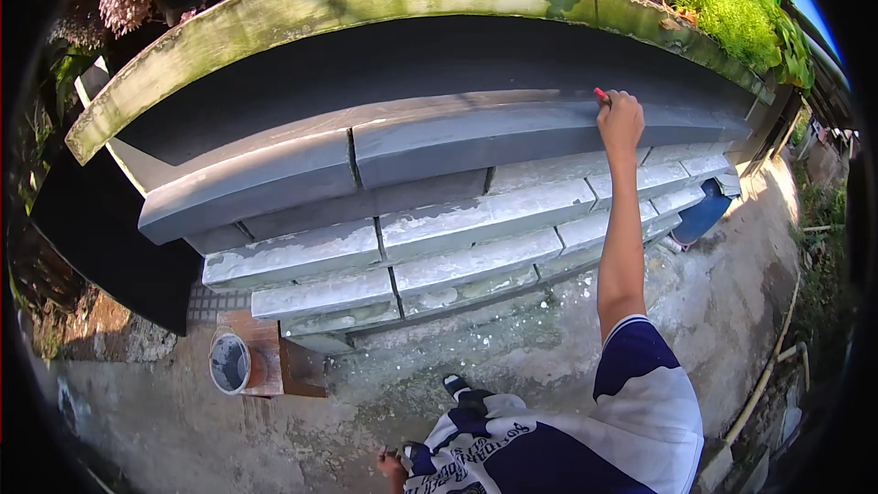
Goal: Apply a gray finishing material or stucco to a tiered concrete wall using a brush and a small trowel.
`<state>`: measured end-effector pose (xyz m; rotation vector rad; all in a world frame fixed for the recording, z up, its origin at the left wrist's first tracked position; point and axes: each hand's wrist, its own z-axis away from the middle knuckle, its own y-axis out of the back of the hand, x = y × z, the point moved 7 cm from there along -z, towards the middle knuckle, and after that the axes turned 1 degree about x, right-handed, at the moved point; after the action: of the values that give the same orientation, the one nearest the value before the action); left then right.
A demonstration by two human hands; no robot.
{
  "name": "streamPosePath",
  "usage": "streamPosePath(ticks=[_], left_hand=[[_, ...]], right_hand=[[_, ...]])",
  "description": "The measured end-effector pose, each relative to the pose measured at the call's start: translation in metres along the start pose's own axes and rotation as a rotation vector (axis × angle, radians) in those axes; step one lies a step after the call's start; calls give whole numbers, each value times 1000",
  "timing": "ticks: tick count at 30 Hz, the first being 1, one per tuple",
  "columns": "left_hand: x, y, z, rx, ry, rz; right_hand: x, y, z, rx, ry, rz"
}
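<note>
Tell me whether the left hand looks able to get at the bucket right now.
Probably not from this stance: the left hand hangs low, seemingly well short of the bucket on the box. Nothing visible blocks the way, so distance alone seems the trouble.

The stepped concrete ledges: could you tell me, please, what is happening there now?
A person's outstretched right hand grips a red-tipped tool over the uppermost ledge; its working end cannot be made out. The left hand is low near the body, and whether it holds anything is unclear. The uppermost ledge is mostly smooth grey, while the lower ledges look pale and patchy. A bucket stands on a brown wooden box at left.
</note>
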<state>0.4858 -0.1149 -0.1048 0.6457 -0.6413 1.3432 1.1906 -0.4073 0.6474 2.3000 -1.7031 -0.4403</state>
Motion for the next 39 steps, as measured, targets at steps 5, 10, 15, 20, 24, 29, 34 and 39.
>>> streamPosePath(ticks=[5,10,15,20,24,29,34,39], left_hand=[[-30,65,11,174,-16,91],[-30,100,9,172,-21,139],[-11,128,18,219,-107,195],[-23,176,33,258,-111,199],[-51,214,51,290,-50,223],[-73,255,62,315,82,172],[-64,263,45,165,65,78],[-13,232,8,45,28,-83]], right_hand=[[-143,27,40,0,317,-181],[-289,95,81,40,464,-646],[-384,190,142,96,488,-1345],[-438,240,257,-263,486,-1543],[-435,214,378,-936,39,-1556],[-365,168,494,-1347,-959,-1565],[-289,125,529,-1295,-1670,-1688],[-236,138,512,-1034,-1755,-1705]])
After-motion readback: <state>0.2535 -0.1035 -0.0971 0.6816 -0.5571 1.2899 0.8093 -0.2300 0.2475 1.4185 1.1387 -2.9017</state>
